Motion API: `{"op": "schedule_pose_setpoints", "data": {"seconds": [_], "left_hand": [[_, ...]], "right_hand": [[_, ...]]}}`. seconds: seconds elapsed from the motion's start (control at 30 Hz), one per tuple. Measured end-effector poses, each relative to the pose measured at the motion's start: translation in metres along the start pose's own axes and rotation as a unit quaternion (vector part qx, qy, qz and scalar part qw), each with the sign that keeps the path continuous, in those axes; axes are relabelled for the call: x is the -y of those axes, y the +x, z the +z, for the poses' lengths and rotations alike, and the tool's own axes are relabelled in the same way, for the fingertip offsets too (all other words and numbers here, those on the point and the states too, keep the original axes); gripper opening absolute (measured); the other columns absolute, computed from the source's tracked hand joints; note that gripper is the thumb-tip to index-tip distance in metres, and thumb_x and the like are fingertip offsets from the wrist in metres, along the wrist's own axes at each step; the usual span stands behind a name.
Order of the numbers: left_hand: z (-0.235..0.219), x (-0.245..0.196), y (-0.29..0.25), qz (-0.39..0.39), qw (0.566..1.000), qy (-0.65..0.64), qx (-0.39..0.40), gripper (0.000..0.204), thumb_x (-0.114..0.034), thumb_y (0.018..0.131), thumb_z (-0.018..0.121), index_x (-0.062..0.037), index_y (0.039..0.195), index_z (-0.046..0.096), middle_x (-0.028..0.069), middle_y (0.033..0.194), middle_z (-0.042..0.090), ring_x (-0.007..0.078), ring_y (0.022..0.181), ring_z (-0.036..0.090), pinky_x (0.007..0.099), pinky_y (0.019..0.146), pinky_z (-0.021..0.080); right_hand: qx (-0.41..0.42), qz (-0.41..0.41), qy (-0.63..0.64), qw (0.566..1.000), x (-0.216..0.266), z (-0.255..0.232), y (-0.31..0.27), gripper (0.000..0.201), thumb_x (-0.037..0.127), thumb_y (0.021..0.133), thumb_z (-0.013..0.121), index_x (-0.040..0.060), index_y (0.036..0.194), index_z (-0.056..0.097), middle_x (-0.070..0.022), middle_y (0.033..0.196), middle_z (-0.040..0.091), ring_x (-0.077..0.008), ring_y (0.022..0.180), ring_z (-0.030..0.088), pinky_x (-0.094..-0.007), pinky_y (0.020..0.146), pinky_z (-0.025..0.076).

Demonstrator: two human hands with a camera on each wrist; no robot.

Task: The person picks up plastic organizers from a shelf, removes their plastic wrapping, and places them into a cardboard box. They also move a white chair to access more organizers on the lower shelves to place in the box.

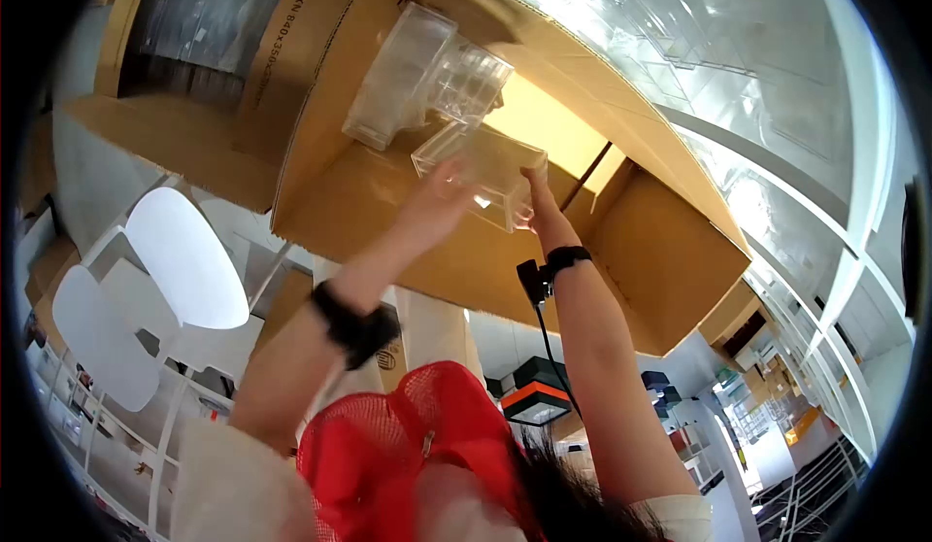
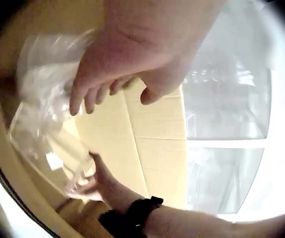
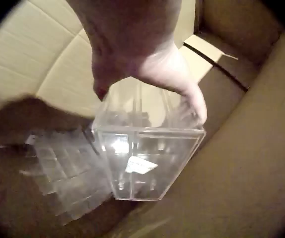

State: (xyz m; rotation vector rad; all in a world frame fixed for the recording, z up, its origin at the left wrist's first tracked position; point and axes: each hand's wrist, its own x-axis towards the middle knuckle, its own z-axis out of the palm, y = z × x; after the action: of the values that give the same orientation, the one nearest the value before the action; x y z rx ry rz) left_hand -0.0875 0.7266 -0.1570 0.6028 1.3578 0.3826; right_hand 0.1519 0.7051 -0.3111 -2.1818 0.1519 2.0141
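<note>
My right hand (image 1: 535, 200) grips one end of a clear plastic box (image 1: 500, 161) inside a large cardboard carton (image 1: 660, 241). In the right wrist view, the thumb and fingers span the box (image 3: 177, 163), which bears a small white label (image 3: 141, 165). My left hand (image 1: 435, 200), blurred in the head view, is by the box's other end. The left wrist view has this hand (image 2: 127, 62) with its fingers loosely bent and nothing between them. Farther in the carton are a long clear container (image 1: 400, 81) and a divided clear piece (image 1: 470, 82).
Another cardboard box (image 1: 267, 85) with stacked clear items adjoins the carton on the left. White chairs (image 1: 189, 255) stand at the lower left. A white-framed rack (image 1: 806, 192) with clear plastic pieces runs along the right. A cable (image 1: 551, 353) hangs from the right wrist.
</note>
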Motion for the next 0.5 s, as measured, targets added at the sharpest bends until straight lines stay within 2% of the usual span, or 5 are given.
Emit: {"op": "schedule_pose_setpoints", "data": {"seconds": [0.07,0.13,0.2,0.3,0.5], "left_hand": [[-0.054,-0.054,-0.044,0.212,0.929,0.295,-0.066,0.042,-0.009,0.084,0.055,-0.0065,0.124,0.045,0.0132,0.126,0.045,0.0264,0.117,0.043,0.0357,0.096,0.037],[-0.099,-0.066,-0.060,0.242,0.794,0.533,-0.162,0.046,-0.007,0.079,0.058,-0.0075,0.124,0.047,0.0127,0.131,0.041,0.0302,0.122,0.038,0.0373,0.099,0.034],[-0.141,-0.056,-0.058,0.263,0.768,0.565,-0.146,0.052,-0.005,0.075,0.060,-0.0103,0.125,0.047,0.0112,0.136,0.036,0.0322,0.126,0.033,0.0421,0.103,0.030],[-0.163,-0.040,-0.048,0.279,0.621,0.728,-0.080,0.052,-0.005,0.068,0.064,-0.0112,0.119,0.053,0.0093,0.137,0.035,0.0295,0.126,0.032,0.0457,0.103,0.029],[-0.172,-0.020,-0.041,0.306,0.677,0.663,-0.092,0.049,0.006,0.065,0.058,-0.0141,0.110,0.061,0.0129,0.138,0.032,0.0394,0.129,0.024,0.0472,0.106,0.022]], "right_hand": [[0.001,-0.059,-0.067,0.996,0.009,0.015,-0.003,0.091,0.038,0.068,0.069,0.0193,0.139,0.015,-0.0169,0.131,0.033,-0.0321,0.117,0.035,-0.0533,0.084,0.038],[0.050,-0.105,-0.088,0.989,0.003,0.016,0.027,0.094,0.027,0.072,0.068,0.0196,0.142,0.006,-0.0189,0.135,0.030,-0.0320,0.126,0.029,-0.0548,0.087,0.036],[0.079,-0.128,-0.118,0.982,0.002,0.012,0.057,0.100,0.023,0.069,0.070,0.0179,0.143,0.003,-0.0177,0.134,0.033,-0.0339,0.121,0.035,-0.0561,0.089,0.035],[0.120,-0.121,-0.111,0.979,0.004,0.013,0.084,0.104,0.017,0.069,0.071,0.0180,0.143,-0.001,-0.0171,0.136,0.031,-0.0339,0.121,0.036,-0.0565,0.093,0.031],[0.142,-0.096,-0.016,0.985,-0.031,0.014,0.143,0.095,0.000,0.075,0.059,0.0194,0.143,-0.005,-0.0136,0.147,0.012,-0.0328,0.127,0.031,-0.0503,0.098,0.031]]}}
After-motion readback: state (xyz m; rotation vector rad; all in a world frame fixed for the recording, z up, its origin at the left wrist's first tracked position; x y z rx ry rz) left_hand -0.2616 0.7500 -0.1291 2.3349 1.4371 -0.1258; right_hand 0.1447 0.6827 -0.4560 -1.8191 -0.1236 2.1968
